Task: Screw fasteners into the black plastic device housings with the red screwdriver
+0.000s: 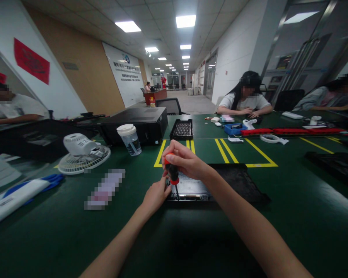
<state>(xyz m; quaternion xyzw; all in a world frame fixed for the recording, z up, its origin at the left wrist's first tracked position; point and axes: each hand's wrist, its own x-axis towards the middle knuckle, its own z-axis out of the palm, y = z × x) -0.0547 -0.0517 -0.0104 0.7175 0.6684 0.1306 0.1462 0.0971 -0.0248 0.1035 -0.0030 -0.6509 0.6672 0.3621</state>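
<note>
My right hand (187,160) is wrapped round the top of a red and black screwdriver (172,174), held upright with its tip down on a flat dark device (191,189). This device lies in a black tray (243,185) on the green table (75,239). My left hand (156,197) is closed at the device's left edge, right beside the screwdriver's shaft. What its fingers pinch is hidden.
A white desk fan (82,152), a clear lidded cup (130,139) and a black computer case (139,123) stand at left. A black parts tray (182,129) sits behind yellow floor-tape lines (220,150). People work at the far right and far left. A white and blue object (14,195) lies at left.
</note>
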